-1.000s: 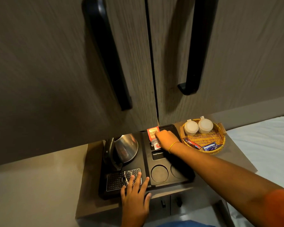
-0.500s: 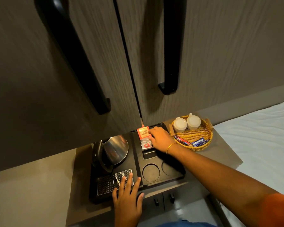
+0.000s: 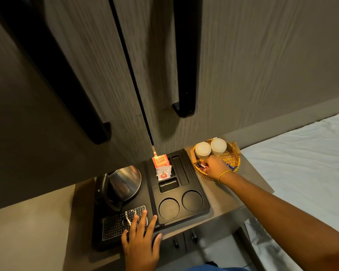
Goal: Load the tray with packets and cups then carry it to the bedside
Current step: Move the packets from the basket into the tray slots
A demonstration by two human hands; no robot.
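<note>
A black tray [image 3: 201, 202] with slots and two round cup recesses lies on a small cabinet. An orange tea packet [image 3: 160, 159] and a white packet [image 3: 164, 172] stand in its back slot. To the right sits a wicker basket [image 3: 234, 153] holding two white lidded cups [image 3: 203, 150] and small packets [image 3: 201, 165]. My right hand [image 3: 215, 167] reaches into the basket over the packets, fingers curled; what they hold is hidden. My left hand [image 3: 141, 242] lies flat, fingers spread, on the tray's front edge beside the metal grille [image 3: 115, 223].
A steel kettle [image 3: 123, 184] stands on the tray's left half. Two wardrobe doors with long black handles [image 3: 185, 75] rise right behind the cabinet. A bed with white sheet [image 3: 301, 163] lies to the right. Cabinet knobs [image 3: 193, 235] show below the front edge.
My right hand left the tea packets in the tray slot and moved right into the wicker basket. My left hand stayed on the tray's front.
</note>
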